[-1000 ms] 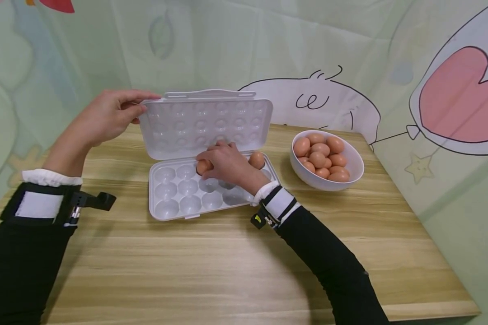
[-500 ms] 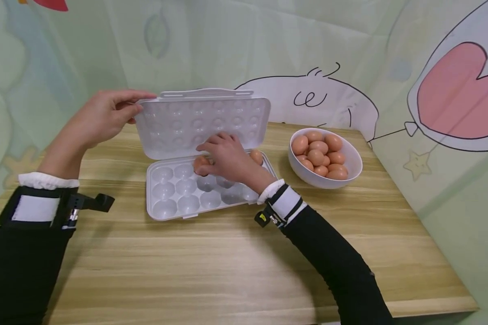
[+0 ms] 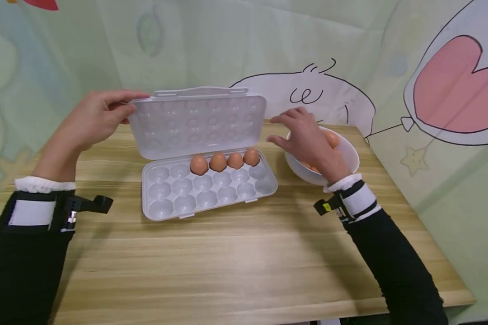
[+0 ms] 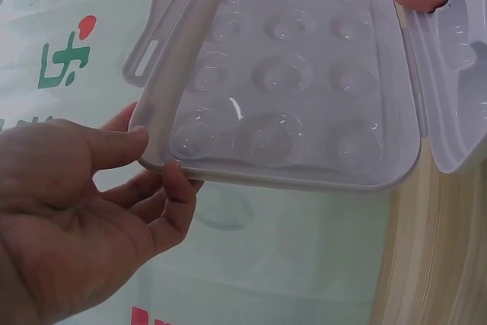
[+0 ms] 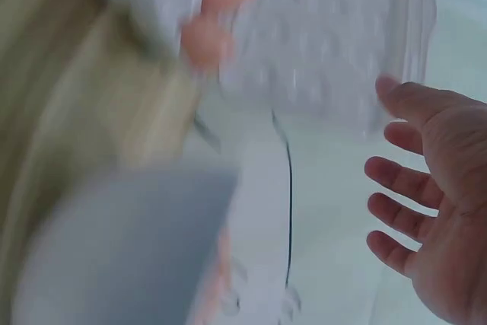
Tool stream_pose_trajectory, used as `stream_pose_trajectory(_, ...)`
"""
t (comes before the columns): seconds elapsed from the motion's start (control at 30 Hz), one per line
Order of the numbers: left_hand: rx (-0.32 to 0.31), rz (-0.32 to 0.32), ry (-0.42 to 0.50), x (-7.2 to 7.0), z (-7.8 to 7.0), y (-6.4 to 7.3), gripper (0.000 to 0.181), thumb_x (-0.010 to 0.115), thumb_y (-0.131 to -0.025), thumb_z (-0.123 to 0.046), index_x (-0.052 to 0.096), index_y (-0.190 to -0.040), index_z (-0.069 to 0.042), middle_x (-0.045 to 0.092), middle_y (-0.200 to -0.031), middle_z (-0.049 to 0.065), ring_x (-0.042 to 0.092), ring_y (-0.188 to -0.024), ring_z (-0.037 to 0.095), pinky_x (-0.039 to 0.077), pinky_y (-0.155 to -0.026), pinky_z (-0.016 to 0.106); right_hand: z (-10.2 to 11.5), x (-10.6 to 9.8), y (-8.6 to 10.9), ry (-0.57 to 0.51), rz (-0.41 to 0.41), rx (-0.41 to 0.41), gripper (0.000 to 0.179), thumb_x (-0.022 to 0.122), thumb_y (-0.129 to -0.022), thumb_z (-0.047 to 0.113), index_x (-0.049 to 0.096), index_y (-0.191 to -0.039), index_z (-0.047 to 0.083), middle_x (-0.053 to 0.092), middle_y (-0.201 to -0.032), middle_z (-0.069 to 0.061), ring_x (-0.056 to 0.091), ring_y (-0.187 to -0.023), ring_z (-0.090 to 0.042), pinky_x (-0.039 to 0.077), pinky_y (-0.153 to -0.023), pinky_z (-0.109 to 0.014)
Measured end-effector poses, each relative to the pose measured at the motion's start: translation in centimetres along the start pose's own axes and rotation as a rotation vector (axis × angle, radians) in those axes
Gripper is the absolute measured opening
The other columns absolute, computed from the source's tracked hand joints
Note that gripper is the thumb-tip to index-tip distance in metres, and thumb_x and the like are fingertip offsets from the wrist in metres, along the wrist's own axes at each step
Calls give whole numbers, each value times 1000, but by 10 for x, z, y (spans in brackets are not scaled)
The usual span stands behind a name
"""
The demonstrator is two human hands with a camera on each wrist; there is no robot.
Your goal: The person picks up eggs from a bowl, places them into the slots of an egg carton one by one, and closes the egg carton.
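Observation:
My left hand (image 3: 99, 118) pinches the upper left corner of the egg box's raised lid (image 3: 199, 122); in the left wrist view, thumb and fingers (image 4: 179, 203) grip that corner. Several brown eggs (image 3: 218, 162) sit side by side in the back row of the white egg tray (image 3: 203, 213), towards its right end. Above the left side of a white bowl (image 3: 351, 155) hovers my right hand (image 3: 309, 140), fingers spread and holding nothing. It hides part of the eggs (image 3: 331, 138) in the bowl. The right wrist view shows the same empty hand (image 5: 449, 195), with the bowl blurred.
A wooden table (image 3: 211, 271) bears the egg box and the bowl. Behind it hangs a pale green printed cloth (image 3: 195, 45) with a cartoon figure and a heart balloon. The table's right edge runs beyond the bowl.
My right hand has let go of an egg in the tray's back row and moved right to the bowl. My left hand keeps hold of the lid corner. The head view has shifted slightly.

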State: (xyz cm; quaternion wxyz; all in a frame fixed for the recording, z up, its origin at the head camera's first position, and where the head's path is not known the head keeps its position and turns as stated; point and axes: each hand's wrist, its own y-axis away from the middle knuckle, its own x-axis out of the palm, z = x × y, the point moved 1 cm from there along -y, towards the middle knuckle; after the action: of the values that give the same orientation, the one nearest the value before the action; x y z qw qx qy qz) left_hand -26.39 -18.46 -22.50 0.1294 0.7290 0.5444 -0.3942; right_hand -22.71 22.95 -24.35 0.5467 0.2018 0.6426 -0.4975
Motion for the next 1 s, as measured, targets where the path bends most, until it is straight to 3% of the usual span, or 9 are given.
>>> stream_pose_trajectory(0.17, -4, 1, 22, -1, 2, 3, 36, 44, -99, -22, 52, -135, -22, 51, -123, 12, 51, -94, 18, 44, -71, 12, -42, -27, 21, 9, 63, 119, 34, 64, -88, 22, 62, -118, 7, 57, -118, -13, 42, -110, -32, 34, -92, -48)
stream_pose_trajectory(0.37, -18, -2, 30, -3, 3, 4, 37, 44, -99, -23, 51, -135, -24, 50, -125, 12, 51, -95, 16, 43, -72, 12, -71, -48, 41, -4, 133, 211, 33, 63, -88, 14, 61, -119, 2, 57, -117, -17, 43, -112, -36, 33, -95, -49)
stream_pose_trajectory(0.8, -9, 1, 52, -1, 5, 1, 37, 43, -99, -21, 51, -135, -23, 50, -129, 13, 51, -97, 10, 43, -73, 10, -96, -50, 61, 7, 281, 333, 34, 58, -86, 0, 58, -120, -3, 56, -118, -22, 47, -111, -38, 38, -91, -52)
stream_pose_trajectory(1.0, -5, -10, 53, -5, 8, 5, 37, 45, -99, -20, 52, -134, -25, 52, -126, 8, 53, -92, 8, 42, -71, 9, -100, -51, 55, -3, 320, 377, 37, 58, -86, 0, 56, -123, -1, 52, -123, -23, 45, -114, -38, 37, -93, -53)
